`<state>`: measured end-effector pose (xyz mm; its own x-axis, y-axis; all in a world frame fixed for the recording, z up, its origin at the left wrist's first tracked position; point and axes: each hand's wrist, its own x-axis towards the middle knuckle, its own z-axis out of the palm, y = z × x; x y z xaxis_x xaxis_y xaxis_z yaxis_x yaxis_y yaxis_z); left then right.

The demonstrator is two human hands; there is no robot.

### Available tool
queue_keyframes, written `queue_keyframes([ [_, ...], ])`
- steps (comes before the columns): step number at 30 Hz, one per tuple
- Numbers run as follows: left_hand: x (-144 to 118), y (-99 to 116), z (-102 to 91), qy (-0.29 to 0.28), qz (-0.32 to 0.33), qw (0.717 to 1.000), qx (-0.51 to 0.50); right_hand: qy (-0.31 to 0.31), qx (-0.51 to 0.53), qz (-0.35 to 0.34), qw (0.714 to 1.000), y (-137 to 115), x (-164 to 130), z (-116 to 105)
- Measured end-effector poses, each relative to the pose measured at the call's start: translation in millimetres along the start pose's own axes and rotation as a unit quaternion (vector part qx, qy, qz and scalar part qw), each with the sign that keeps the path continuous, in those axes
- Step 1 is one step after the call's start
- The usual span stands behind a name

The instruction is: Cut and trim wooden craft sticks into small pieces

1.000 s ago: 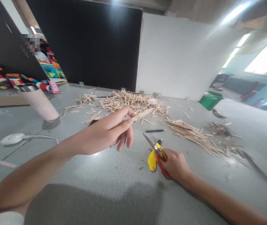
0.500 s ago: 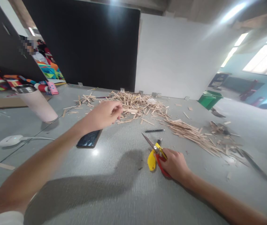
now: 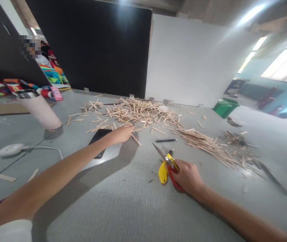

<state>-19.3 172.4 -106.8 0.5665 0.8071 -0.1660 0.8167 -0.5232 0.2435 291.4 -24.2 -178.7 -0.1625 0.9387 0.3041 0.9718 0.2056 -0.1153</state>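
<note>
My left hand [image 3: 123, 133] reaches out at the near edge of a loose heap of wooden sticks [image 3: 138, 111], its fingers closed. A thin wooden stick [image 3: 136, 139] slants out from under its fingertips, which appear to pinch it. On the table, my right hand [image 3: 189, 174] is wrapped round the red and yellow handles of a pair of scissors [image 3: 162, 152], whose blades point up and left. Against the scissors lies a yellow-handled tool [image 3: 163, 173], its kind unclear. A black pen [image 3: 166, 140] rests just beyond the blades.
A bundle of sticks [image 3: 209, 146] lies to the right, near scraps and a grey strip [image 3: 272, 176]. Partly under my left arm is a phone [image 3: 99, 136]. A pink tumbler [image 3: 42, 111] and a white corded device [image 3: 12, 150] stand left. Black and white panels [image 3: 183, 60] rise behind.
My left hand has come down and slightly nearer from above the heap, and a stick now shows at its fingertips. My right hand and the scissors have stayed put.
</note>
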Motion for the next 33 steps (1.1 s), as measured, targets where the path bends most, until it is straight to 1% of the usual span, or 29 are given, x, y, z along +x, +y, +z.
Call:
queue_keyframes([
  [4, 5.9, -7.8, 4.4, 0.006, 0.016, 1.0, 0.024, 0.001, 0.002, -0.002, 1.0, 0.4, 0.2, -0.1],
  [10, 12.6, -16.3, 12.3, 0.004, 0.01, 0.999, 0.042, 0.004, 0.003, -0.006, 1.0, 1.3, 0.1, -0.3],
  [13, 12.5, -17.9, 13.0, -0.013, -0.004, 0.999, 0.041, 0.008, 0.003, -0.009, 1.0, 0.9, 0.1, -0.2],
  [16, 10.8, -16.7, 10.1, -0.044, -0.011, 0.998, 0.036, 0.013, 0.001, -0.01, 1.0, 0.2, 0.3, -0.3],
  [20, 7.6, -10.0, 7.6, -0.079, -0.002, 0.996, 0.029, 0.018, 0.0, -0.014, 1.0, 0.1, 0.3, -1.1],
  [24, 2.4, 1.3, 8.1, -0.083, 0.003, 0.997, 0.007, 0.022, 0.0, -0.02, 1.0, 0.1, 0.4, -2.2],
  [28, -6.7, 14.4, 3.3, -0.06, 0.019, 0.997, -0.038, 0.028, 0.0, -0.022, 0.999, 0.2, 0.7, -1.8],
  [33, -30.2, 37.0, -15.7, -0.01, 0.056, 0.989, -0.134, 0.029, 0.004, -0.021, 0.999, 1.2, 0.3, 0.0],
])
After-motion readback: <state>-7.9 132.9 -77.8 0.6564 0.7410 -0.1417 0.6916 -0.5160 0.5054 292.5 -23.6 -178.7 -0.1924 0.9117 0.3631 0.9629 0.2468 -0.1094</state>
